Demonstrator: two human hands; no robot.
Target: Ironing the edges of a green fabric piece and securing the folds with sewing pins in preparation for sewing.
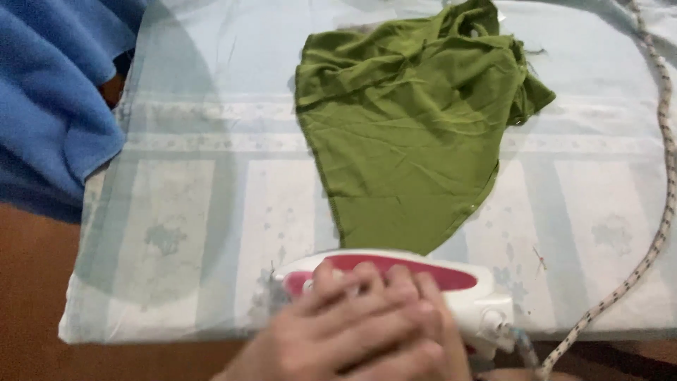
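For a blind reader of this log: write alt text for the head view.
Two bare hands, the left hand and right hand, blurred, grip a white and red clothes iron at the near edge of a pale blue patterned sheet. A crumpled green cloth garment lies beyond; a braided cord trails right, a blue fleece blanket left.

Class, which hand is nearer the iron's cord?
Right. The right hand grips the iron at its rear, beside the cord; the left hand lies over it, farther from the cord.
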